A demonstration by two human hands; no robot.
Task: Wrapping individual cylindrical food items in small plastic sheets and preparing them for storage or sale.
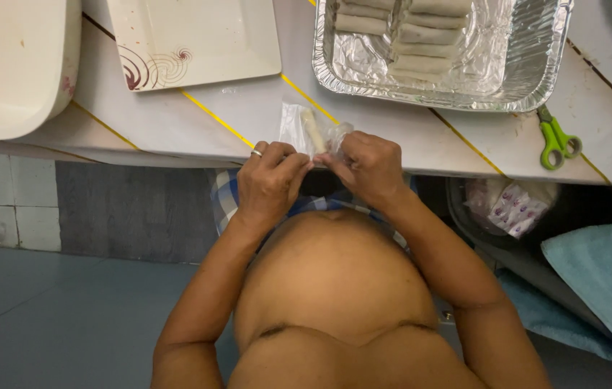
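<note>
Both my hands, left hand (270,176) and right hand (367,167), pinch the bagged roll (313,131) at the surface's (248,108) near edge; I'd say a slack grip could drop it off.

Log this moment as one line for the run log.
left hand: pinching clear bag | right hand: pinching same bag | bag: one pale roll inside | foil tray: more rolls

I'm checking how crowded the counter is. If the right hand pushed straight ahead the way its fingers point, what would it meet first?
The right hand already pinches the clear plastic bag holding a pale roll, so it meets that first. Past it lies bare counter, then probably the white square plate, though depth is unclear.
</note>
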